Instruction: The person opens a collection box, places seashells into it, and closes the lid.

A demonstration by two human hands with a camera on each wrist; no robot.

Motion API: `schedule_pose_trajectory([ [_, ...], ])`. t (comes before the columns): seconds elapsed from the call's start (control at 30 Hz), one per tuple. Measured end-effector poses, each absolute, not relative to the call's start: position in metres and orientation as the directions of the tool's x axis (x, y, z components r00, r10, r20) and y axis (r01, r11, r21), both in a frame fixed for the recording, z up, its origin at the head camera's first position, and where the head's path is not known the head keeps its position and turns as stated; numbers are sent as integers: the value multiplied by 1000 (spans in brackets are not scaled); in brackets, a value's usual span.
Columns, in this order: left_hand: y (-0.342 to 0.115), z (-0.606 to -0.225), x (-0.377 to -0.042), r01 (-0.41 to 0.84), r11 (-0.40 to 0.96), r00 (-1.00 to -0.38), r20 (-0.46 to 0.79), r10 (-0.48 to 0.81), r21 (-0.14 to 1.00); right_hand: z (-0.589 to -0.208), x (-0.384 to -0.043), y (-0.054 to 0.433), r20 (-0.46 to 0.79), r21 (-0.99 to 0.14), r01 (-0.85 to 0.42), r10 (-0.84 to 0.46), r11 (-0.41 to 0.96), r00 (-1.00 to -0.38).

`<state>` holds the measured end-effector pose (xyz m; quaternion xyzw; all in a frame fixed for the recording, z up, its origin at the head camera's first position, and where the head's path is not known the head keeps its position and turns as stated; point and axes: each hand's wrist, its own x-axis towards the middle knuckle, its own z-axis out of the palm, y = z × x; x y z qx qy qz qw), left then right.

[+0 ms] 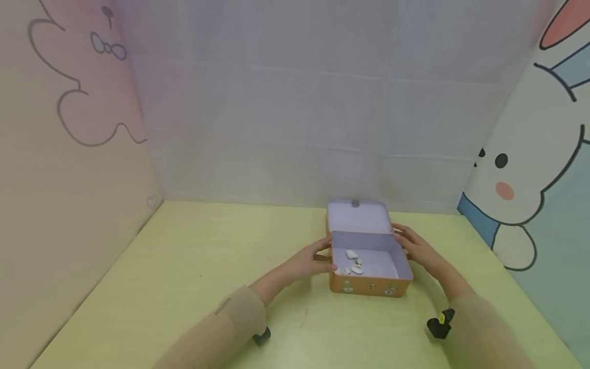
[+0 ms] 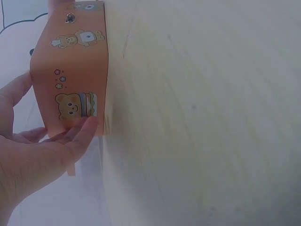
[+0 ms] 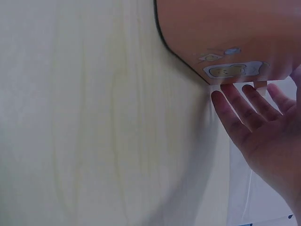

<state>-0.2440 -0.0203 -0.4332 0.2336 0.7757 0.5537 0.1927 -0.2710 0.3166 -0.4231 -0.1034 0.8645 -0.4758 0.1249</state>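
An orange suitcase-shaped box (image 1: 371,288) with a pale lilac inside sits on the table, its lid (image 1: 359,218) swung back towards the wall. Several small white seashells (image 1: 357,269) lie in its left part. At the box's left side is my left hand (image 1: 306,262), thumb by the front corner and fingers reaching along the side, over a printed bear (image 2: 70,107). My right hand (image 1: 417,249) is at the opposite side near the hinge, its fingers (image 3: 235,110) fairly straight along the box's edge; its thumb is mostly hidden.
The yellow table (image 1: 207,266) ends at a pale back wall (image 1: 276,128). Side panels stand left and right, the right one with a cartoon rabbit (image 1: 516,169). Dark camera mounts (image 1: 441,324) sit under both sleeves.
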Motion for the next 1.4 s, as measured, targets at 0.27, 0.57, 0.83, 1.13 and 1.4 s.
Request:
schedule_pose_trajectory([
  [0.27,-20,-433,-243,152,301,-829,-45,557,942,-424,-280,313,-65,-848,-70,-234,526,-970],
  [0.57,-20,-429,-241,148,315,-830,-55,555,938,-425,-289,315,-39,-858,-101,-260,503,-965],
  [0.83,-20,-428,-242,178,324,-822,-41,568,929,-427,-296,312,-41,-871,-91,-255,483,-966],
  [1.13,-22,-431,-245,185,321,-818,-36,574,929,-428,-300,312,-51,-870,-79,-248,487,-967],
  [1.4,-24,-431,-245,187,332,-820,-40,571,925,-428,-301,311,-22,-869,-98,-236,485,-971],
])
